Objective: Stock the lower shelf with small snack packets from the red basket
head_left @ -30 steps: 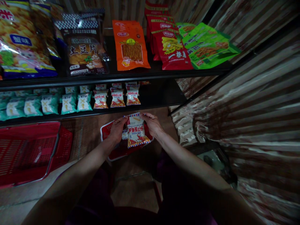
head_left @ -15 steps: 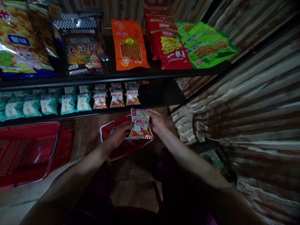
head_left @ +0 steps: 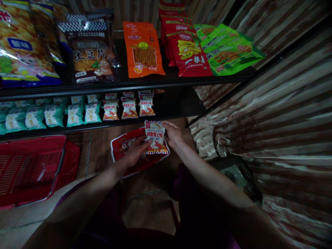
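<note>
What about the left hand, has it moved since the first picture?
Yes. Judged against the black lower shelf, the left hand has shifted right and a little down in the picture; it holds the snack bag.

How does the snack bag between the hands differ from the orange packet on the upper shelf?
The snack bag is pale with red lettering and striped ends, while the orange packet is plainer at its edges and pictures brown sticks. The snack bag is held by the left hand and right hand; the orange packet rests on the upper shelf. Both show their printed fronts.
</note>
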### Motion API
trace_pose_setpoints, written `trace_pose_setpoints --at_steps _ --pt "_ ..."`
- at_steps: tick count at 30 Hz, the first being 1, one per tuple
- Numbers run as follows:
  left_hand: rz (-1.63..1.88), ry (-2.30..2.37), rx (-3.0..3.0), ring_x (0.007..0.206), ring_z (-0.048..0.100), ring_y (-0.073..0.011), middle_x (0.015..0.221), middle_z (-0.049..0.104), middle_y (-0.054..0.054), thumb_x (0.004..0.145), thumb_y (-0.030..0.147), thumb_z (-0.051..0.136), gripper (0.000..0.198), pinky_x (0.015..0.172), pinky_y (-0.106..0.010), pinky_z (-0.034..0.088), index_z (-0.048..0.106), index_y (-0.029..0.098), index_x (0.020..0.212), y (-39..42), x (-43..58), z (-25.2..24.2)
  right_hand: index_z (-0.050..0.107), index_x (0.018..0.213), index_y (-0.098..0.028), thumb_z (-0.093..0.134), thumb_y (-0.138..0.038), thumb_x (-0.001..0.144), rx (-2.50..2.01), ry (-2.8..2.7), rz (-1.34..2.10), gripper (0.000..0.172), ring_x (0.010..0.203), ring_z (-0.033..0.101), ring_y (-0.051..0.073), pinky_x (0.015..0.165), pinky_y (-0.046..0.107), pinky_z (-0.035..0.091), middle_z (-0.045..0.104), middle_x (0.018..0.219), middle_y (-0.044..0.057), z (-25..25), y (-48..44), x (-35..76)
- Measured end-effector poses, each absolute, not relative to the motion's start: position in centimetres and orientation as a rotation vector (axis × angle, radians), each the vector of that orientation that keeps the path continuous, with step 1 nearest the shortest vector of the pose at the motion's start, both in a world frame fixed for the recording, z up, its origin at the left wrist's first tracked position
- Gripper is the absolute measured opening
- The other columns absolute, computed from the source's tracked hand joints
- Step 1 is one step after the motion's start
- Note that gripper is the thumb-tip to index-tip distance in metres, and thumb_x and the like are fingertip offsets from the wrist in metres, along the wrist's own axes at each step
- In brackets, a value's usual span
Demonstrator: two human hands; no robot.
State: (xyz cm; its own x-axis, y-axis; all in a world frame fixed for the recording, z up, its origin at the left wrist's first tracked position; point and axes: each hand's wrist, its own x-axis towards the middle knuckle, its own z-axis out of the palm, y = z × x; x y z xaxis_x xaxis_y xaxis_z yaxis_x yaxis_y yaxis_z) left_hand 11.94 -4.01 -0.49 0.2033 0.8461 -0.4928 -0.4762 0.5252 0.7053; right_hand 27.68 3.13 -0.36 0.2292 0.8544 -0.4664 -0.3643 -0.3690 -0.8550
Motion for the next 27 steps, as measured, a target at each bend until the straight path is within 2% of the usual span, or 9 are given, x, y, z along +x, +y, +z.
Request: trace_pose_setpoints --at_steps 8,14,22,27 --pt "0.936 1.067 0.616 0.090 0.067 -0.0229 0.099 0.072 -0.011 0.069 0.036 0.076 0.034 0.084 -0.035 0.051 0.070 0.016 0.096 -4.0 12.1 -0.8 0.066 0.069 -0.020 0.075 -0.027 0.056 -1.405 -0.514 1.384 0.018 0.065 0.062 0.017 0.065 0.032 0.050 0.069 0.067 0.000 -0.3 3.1 27.5" --pt "0.958 1.152 0.660 0.087 0.067 -0.0230 0.099 0.071 -0.010 0.069 0.041 0.075 0.034 0.082 -0.036 0.051 0.069 0.017 0.092 -4.0 12.2 -1.4 0.065 0.071 -0.021 0.074 -0.026 0.058 -1.437 -0.443 1.382 0.017 0.066 0.062 0.017 0.064 0.031 0.051 0.069 0.068 -0.001 0.2 3.3 27.7" --pt "0.992 1.213 0.673 0.081 0.066 -0.0207 0.091 0.072 -0.008 0.071 0.033 0.074 0.021 0.077 -0.034 0.051 0.070 0.019 0.085 -3.8 12.2 -1.2 0.065 0.071 -0.020 0.074 -0.023 0.060 -1.408 -0.410 1.394 0.014 0.061 0.060 0.014 0.061 0.028 0.049 0.066 0.065 -0.003 0.5 3.2 27.4" --pt "1.024 1.188 0.618 0.080 0.066 -0.0215 0.094 0.072 -0.009 0.068 0.032 0.076 0.028 0.075 -0.035 0.052 0.068 0.017 0.090 -3.8 12.0 -0.9 0.063 0.069 -0.020 0.079 -0.031 0.058 -1.286 -0.474 1.504 0.022 0.061 0.059 0.013 0.060 0.026 0.047 0.066 0.063 -0.003 0.3 3.2 27.4"
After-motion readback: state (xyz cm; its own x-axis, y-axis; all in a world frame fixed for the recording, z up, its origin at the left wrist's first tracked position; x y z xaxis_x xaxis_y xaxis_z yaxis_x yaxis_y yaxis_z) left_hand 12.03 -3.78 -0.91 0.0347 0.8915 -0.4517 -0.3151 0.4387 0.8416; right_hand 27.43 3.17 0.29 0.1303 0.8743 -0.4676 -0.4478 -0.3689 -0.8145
